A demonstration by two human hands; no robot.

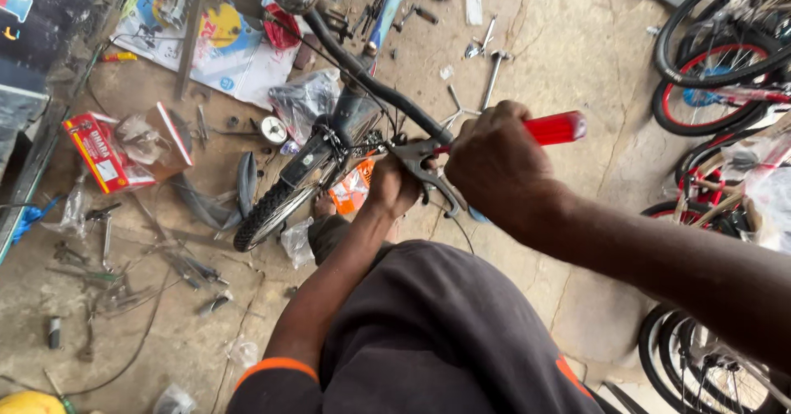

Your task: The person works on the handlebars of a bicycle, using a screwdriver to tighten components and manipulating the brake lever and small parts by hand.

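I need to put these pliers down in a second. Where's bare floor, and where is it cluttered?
Bare concrete lies right of the handlebar, between the loose spanners and the parked wheels. Left of the front tyre it is crowded: red carton, scattered tools, plastic bags.

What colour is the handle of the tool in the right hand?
Bright red. The handle sticks out of the right hand; the head view shows it.

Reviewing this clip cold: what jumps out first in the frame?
Centre frame, the right hand grips red-handled pliers against a bicycle handlebar, while the left hand steadies the brake lever beneath. Tools and a red carton litter the concrete floor at left, and more bicycle wheels crowd the right edge.
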